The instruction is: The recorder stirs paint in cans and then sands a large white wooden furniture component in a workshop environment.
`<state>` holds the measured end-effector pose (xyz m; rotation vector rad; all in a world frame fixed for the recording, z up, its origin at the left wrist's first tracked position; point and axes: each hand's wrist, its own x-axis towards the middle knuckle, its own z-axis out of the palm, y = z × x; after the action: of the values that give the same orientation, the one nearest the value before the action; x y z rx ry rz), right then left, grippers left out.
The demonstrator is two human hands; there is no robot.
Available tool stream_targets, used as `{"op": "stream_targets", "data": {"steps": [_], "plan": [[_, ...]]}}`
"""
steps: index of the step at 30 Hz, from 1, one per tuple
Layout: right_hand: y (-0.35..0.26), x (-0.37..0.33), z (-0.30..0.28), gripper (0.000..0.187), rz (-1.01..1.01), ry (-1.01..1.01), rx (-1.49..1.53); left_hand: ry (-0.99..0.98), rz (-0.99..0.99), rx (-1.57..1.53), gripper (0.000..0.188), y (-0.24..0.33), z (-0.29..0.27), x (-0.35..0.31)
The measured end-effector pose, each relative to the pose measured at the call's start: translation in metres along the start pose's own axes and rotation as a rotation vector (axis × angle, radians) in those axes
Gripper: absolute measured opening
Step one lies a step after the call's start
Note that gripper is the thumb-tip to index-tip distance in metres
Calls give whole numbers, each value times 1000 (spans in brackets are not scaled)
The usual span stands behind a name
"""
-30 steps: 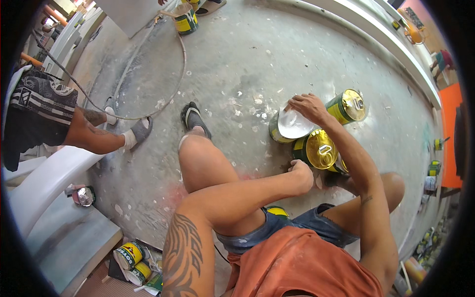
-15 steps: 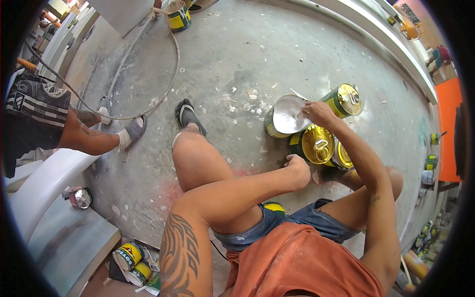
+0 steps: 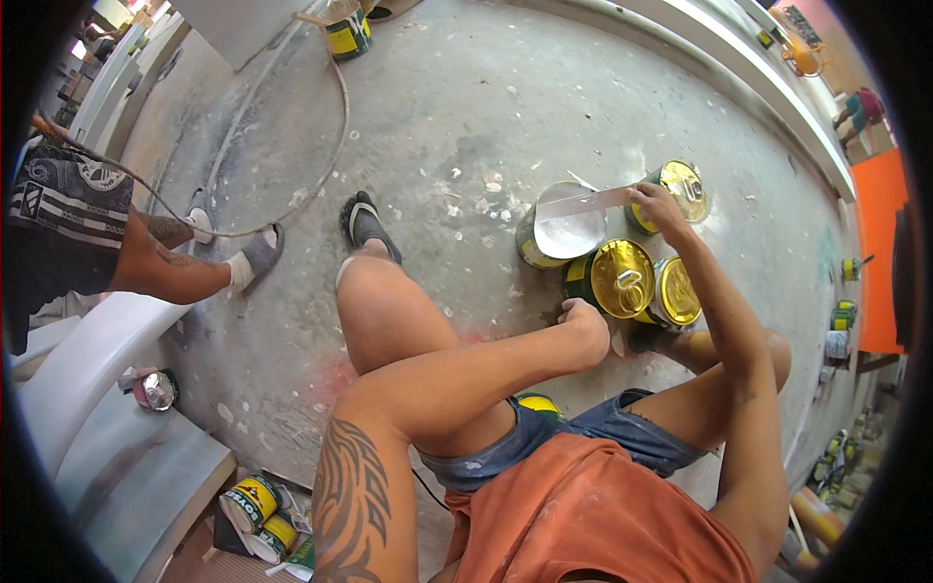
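My right hand (image 3: 658,206) grips a flat stick (image 3: 586,202), its far part whitish, held across the top of an open can (image 3: 531,243). White material (image 3: 573,236) fills that can. Beside it stand cans with gold lids: a near one (image 3: 622,279), one to its right (image 3: 677,293) and one farther back (image 3: 682,189). Just in front of the near lidded can, my left hand (image 3: 586,327) is closed with curled fingers; whatever it may hold is hidden. Part of a yellow-and-green can (image 3: 537,403) shows between my legs.
A person in dark shorts (image 3: 73,209) stands at the left, close to a hose (image 3: 335,160) curving over the stained floor. An open can (image 3: 347,37) is at the back. Used cans (image 3: 255,503) lie lower left; an orange panel (image 3: 880,253) stands at right.
My right hand has lifted up and right from the open can's mouth, bringing the flat stick into view across it. My left hand stays nearly in place.
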<state>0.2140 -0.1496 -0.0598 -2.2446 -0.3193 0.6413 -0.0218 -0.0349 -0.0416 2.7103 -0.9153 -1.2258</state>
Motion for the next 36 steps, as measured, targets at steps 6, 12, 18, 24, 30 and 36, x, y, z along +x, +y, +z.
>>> {"op": "stream_targets", "data": {"steps": [6,12,18,24,30,36], "plan": [[0,-17,-38,31,-37,-68,179,-19,14,28,34,0,2,4],[-13,-41,-76,34,-42,-65,261,12,13,3,35,0,-4,-7],[-23,-58,-97,35,-70,-32,283,19,39,10,28,-7,0,-20],[-21,-68,-106,35,-73,-21,362,3,21,-49,27,-8,-1,-14],[-17,-68,-113,39,-72,-13,423,25,45,-25,26,-10,1,-12],[-19,-68,-116,37,-99,-7,443,-4,24,-69,27,-11,1,-8]]}}
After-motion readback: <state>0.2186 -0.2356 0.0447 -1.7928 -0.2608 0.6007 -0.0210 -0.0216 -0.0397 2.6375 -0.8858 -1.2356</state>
